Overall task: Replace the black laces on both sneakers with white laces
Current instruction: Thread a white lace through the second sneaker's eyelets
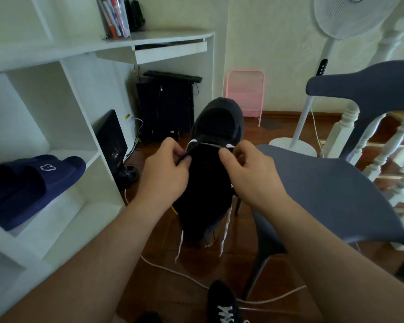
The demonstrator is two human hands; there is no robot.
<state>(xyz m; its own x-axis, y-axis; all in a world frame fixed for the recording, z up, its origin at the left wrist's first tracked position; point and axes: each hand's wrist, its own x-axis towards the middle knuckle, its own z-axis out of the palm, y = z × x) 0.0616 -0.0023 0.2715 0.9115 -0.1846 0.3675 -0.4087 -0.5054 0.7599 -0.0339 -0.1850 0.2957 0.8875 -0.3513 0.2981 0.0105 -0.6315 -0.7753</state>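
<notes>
Frame centre: black fabric sneaker (210,173) | our left hand (167,170) and right hand (247,169) pinch flat white lace (210,145) | we'd even both ends before crossing.

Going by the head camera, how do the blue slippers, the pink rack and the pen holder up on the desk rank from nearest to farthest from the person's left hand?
Measured from the left hand, which pinches at the held sneaker:
1. Pink rack, ahead and to the right, against the wall.
2. Blue slippers, far left, on the low shelf.
3. Pen holder, up on the desk top, left of centre.

The first two are close; take that order loosely.
</notes>
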